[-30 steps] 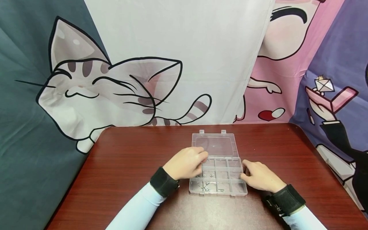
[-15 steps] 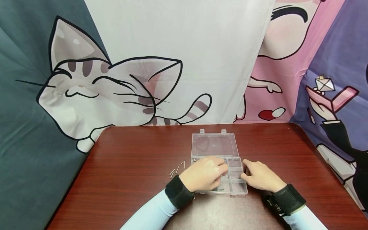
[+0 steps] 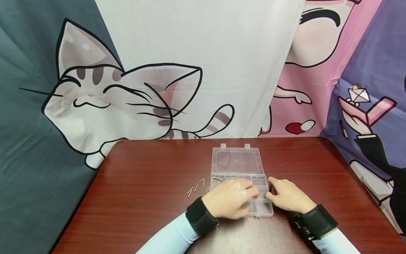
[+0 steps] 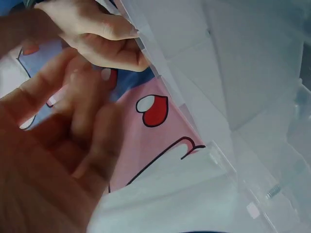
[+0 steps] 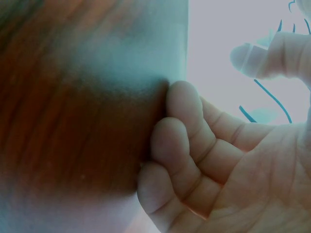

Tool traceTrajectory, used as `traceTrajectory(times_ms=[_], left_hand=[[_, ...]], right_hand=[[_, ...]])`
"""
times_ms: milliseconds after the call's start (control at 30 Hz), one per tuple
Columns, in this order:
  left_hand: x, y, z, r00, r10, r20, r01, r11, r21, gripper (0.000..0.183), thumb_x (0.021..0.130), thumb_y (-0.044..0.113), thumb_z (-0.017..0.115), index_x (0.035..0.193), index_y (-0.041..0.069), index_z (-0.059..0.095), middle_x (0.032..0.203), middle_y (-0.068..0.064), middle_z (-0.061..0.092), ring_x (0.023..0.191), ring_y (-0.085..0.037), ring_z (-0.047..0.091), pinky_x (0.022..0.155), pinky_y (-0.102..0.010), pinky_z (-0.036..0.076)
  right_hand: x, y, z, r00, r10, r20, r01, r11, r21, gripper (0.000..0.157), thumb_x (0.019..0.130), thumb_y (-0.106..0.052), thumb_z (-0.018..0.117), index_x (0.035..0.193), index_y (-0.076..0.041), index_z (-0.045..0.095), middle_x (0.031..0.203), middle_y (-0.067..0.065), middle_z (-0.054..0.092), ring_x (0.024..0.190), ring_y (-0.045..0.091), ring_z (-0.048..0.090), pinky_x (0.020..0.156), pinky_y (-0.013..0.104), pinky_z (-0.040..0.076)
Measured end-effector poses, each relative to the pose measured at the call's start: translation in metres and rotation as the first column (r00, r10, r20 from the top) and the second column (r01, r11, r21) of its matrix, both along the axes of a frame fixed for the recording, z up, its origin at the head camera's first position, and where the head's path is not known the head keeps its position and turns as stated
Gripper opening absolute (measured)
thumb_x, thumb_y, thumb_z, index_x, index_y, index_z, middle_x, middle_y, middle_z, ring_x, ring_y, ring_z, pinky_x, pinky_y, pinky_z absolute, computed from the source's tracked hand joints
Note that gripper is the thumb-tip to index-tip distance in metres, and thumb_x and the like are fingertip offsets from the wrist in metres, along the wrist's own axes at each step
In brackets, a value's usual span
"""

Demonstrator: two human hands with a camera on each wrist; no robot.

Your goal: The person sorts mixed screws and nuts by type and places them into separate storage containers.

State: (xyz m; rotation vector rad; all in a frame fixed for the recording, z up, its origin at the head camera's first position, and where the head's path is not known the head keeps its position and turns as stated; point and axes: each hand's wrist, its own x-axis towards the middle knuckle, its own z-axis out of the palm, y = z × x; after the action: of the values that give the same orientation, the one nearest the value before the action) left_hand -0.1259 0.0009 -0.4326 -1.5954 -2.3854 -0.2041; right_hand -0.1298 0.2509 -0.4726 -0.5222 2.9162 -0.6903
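A clear plastic compartment box (image 3: 265,209) lies on the table, its lid (image 3: 236,161) folded back away from me. Over the front compartments is my left hand (image 3: 231,199), fingers bent and pointing down. In the left wrist view its fingers (image 4: 99,141) are blurred, and I cannot tell whether they pinch anything. My right hand (image 3: 288,194) grips the box's right edge, thumb and forefinger at the rim. The right wrist view shows its curled fingertips (image 5: 170,138) against the side. A screw (image 3: 217,179) lies in a back left compartment; my left hand hides the front left ones.
Several loose screws (image 3: 195,187) lie on the reddish-brown table (image 3: 142,176) left of the box. A printed cloth (image 3: 247,70) hangs behind the table's far edge. Both wrists wear black bands (image 3: 201,216).
My left hand has moved from the box's left side to the right and towards me across the compartments, uncovering the loose screws on the table. The right hand has kept its place.
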Motion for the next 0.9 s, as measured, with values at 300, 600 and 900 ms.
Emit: traceTrajectory(times_ms=[300,600,900], left_hand=[[0.008,-0.009,-0.001,0.990,0.090,0.105,-0.077,0.989,-0.124,0.123,0.067,0.095,0.037,0.163,0.022,0.014,0.168,-0.004,-0.007,0.153,-0.025,-0.002,0.119,-0.046,0.009],[-0.009,-0.047,0.002,0.983,0.163,0.089,-0.159,0.986,-0.046,0.116,0.072,0.091,0.040,0.162,0.020,0.021,0.168,-0.006,0.005,0.153,-0.024,0.005,0.119,-0.045,0.008],[-0.035,-0.099,-0.002,0.940,0.319,0.125,-0.319,0.947,-0.017,0.106,0.078,0.081,0.048,0.159,0.016,0.030,0.163,-0.010,0.025,0.149,-0.029,0.024,0.118,-0.047,0.016]], right_hand=[[0.002,0.000,0.001,1.000,-0.001,0.013,0.001,1.000,-0.011,0.012,0.083,-0.023,0.064,0.085,-0.019,0.053,0.062,-0.010,0.046,0.053,0.005,0.041,0.052,0.027,0.036],[0.002,0.000,0.000,1.000,-0.007,-0.005,0.007,1.000,0.007,0.014,0.083,-0.025,0.064,0.084,-0.020,0.052,0.061,-0.010,0.045,0.053,0.005,0.040,0.051,0.026,0.034],[0.002,0.000,0.002,1.000,0.001,-0.011,-0.001,1.000,0.002,0.013,0.083,-0.024,0.064,0.083,-0.021,0.051,0.062,-0.011,0.045,0.054,0.004,0.040,0.052,0.025,0.034]])
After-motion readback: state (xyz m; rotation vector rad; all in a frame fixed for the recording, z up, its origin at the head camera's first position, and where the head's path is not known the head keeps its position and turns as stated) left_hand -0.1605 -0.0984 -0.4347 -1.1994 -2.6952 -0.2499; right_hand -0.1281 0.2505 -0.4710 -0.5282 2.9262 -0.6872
